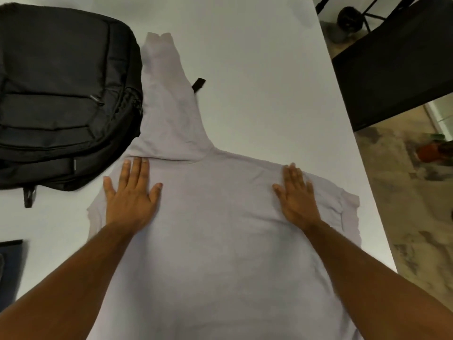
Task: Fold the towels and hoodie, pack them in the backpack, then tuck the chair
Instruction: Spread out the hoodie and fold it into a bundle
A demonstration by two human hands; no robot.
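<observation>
At the table's (282, 82) near-left edge a dark, flat thing (11, 263) juts into view, too cropped to identify. The black backpack (63, 94) lies flat in the far-left corner, front pockets up, zips apparently closed, one strap end (29, 196) trailing toward the near edge. Just beside its right side, and touching it along the lower part, runs the hood of the pale lilac hoodie (220, 241), which is spread back-up over the middle of the white table, hood pointing to the far edge and the hem running off the near edge of view. The left hand (131, 192) lies flat on the hoodie's left shoulder, fingers straight and spread, thumb out, fingertips reaching the base of the hood; it grasps nothing. A small black tab (198, 84) pokes out from under the hood's right edge onto bare tabletop. The right hand (295, 195) presses flat on the right shoulder, fingers straight and close together, palm down, likewise gripping nothing. Past it the right sleeve is folded in on itself in a bunched stack near the table's right edge. Beyond that edge stand a black chair (392, 65) off the far-right corner, and marbled floor (416, 229) with a blurred orange-red item (431, 152) on it.
</observation>
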